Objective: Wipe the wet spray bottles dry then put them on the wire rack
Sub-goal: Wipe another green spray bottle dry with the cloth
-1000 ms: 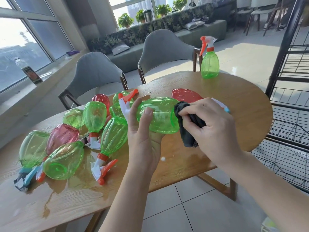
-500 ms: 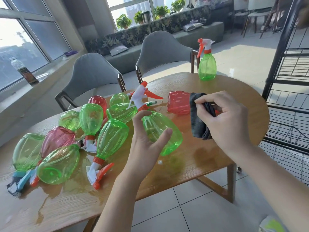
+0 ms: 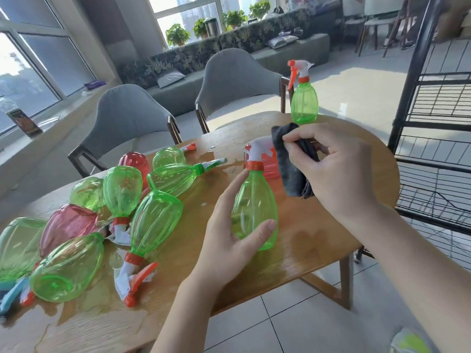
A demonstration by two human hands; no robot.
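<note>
Head view: left hand (image 3: 224, 240) has uprighted green bottle (image 3: 254, 207) (cloth (image 3: 290, 169) lifted off).

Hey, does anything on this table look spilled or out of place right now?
Yes. Water is pooled on the table under the pile of bottles lying on their sides at the left, with another puddle mid-table. Only the far bottle stands upright on its own.

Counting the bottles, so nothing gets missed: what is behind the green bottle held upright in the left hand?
Behind the held bottle a red bottle lies on the table. The bottle's white sprayer and the grey cloth cover most of it.
</note>
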